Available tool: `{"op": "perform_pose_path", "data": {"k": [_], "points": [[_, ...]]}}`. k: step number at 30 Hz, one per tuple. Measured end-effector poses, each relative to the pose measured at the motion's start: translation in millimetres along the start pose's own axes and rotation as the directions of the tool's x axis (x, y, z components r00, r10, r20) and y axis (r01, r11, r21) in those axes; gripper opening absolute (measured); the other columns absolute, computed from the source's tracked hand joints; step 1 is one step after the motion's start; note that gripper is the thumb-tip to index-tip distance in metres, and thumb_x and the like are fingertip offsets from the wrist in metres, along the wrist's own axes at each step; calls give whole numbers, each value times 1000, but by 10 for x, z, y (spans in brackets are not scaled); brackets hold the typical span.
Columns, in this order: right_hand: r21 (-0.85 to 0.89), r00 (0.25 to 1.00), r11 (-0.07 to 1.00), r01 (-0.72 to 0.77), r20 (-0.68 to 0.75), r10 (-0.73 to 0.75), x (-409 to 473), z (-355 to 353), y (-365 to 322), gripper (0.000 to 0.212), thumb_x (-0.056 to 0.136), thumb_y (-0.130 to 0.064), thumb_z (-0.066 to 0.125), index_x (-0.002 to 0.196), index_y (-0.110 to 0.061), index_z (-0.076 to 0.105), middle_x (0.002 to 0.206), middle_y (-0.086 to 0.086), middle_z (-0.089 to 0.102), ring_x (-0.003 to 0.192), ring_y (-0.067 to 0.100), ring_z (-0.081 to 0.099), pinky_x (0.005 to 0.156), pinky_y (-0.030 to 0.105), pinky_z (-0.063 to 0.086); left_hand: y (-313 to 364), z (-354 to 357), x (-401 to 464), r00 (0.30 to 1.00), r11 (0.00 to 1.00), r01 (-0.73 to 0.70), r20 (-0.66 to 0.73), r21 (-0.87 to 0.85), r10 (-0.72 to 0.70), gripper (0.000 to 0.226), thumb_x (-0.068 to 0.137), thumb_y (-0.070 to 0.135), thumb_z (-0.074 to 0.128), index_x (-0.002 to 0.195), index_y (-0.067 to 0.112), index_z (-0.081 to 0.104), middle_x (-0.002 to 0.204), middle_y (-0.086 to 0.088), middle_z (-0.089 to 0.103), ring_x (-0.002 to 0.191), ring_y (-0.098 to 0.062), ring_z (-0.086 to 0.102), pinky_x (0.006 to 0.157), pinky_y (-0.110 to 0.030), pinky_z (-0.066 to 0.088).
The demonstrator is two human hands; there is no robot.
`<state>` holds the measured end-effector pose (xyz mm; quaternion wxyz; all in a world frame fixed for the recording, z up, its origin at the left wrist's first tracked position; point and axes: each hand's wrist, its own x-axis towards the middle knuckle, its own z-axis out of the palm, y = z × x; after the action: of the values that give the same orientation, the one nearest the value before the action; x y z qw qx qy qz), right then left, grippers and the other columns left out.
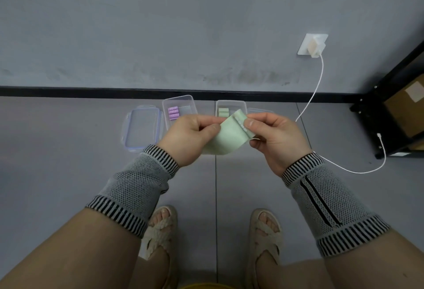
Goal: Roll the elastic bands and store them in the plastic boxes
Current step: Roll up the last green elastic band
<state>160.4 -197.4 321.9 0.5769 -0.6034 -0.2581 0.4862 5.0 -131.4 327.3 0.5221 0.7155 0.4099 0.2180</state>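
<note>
Two sandalled feet [160, 226] of ours stand on the grey floor [68, 174] at the bottom of the view. Above them, our forearms wear knitted grey sleeves [137, 180] with striped cuffs. We hold a pale green elastic band [229, 135] in the air between both hands. Our left hand [190, 137] pinches its left edge between thumb and curled fingers, and our right hand [273, 137] pinches its right end, where a seam runs across the band.

Beyond our hands, near the wall, two clear plastic boxes sit on the floor: the left box [177, 105] holds purple rolls [173, 113], the right box [230, 105] holds green rolls [223, 112]. A clear lid [142, 128] lies just beside the left box. Farther off, a white cable [314, 96] runs from a wall socket [312, 44] towards a black shelf [394, 105] at the right.
</note>
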Motion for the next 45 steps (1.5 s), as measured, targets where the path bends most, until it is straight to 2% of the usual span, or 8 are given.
{"op": "perform_pose_path", "data": {"k": [8,14,18,22,25,33,39,45], "points": [[100,998,993,-58,27,56,-1,6,8,15,86,-3,61,76,-13,66,70,0,64,62,10,56,56,21,41,-7,30,36,998,1000,-6,-64,-9,6,16,90,13,58,77,22,60,71,5,57,43,6,46,41,-5,32],[31,999,998,-47,8,47,0,33,41,15,81,0,66,78,-14,62,69,1,64,64,12,58,60,23,47,-31,45,70,987,998,-42,-159,-36,36,19,84,10,64,82,29,62,71,6,63,61,-3,53,67,-22,48],[-61,994,994,90,-61,-94,-4,130,132,20,76,4,70,78,-13,60,73,6,61,71,19,60,73,32,53,-3,101,66,985,999,-43,-169,-32,37,20,85,8,62,88,28,66,78,4,65,65,2,56,71,-16,47],[-249,957,937,246,-93,-276,-32,198,191,25,75,-3,74,75,-20,57,71,-3,60,64,5,57,66,22,51,6,132,67,981,995,-28,-191,-96,9,13,82,11,67,84,23,68,85,-8,70,75,-11,62,76,-27,53],[-357,943,882,307,-13,-333,-59,215,208,26,74,-10,78,76,-24,56,74,-6,59,65,2,53,64,19,48,-16,122,76,979,989,-4,-200,-149,-26,9,80,12,71,80,19,66,83,-13,70,74,-17,63,75,-34,55],[-171,910,960,223,389,-142,-102,-34,45,56,72,-1,73,118,-30,57,108,7,64,75,12,64,78,28,54,-78,-95,46,999,936,38,2,-351,-40,12,74,9,71,81,16,65,70,1,70,69,-14,65,71,-27,54],[-193,908,960,202,404,-110,-109,-19,48,42,83,-6,63,116,-31,59,77,1,70,71,15,65,75,33,57,-83,-104,17,997,961,14,78,-276,8,13,74,14,67,86,16,64,83,-6,70,78,-18,66,77,-31,54],[-322,904,892,318,388,-182,-81,8,98,41,87,-1,62,113,-32,60,63,-4,63,60,6,55,65,21,48,-57,-48,25,1000,990,-5,21,-142,8,16,84,7,65,88,20,55,81,0,71,68,-11,64,60,-22,51]]}}
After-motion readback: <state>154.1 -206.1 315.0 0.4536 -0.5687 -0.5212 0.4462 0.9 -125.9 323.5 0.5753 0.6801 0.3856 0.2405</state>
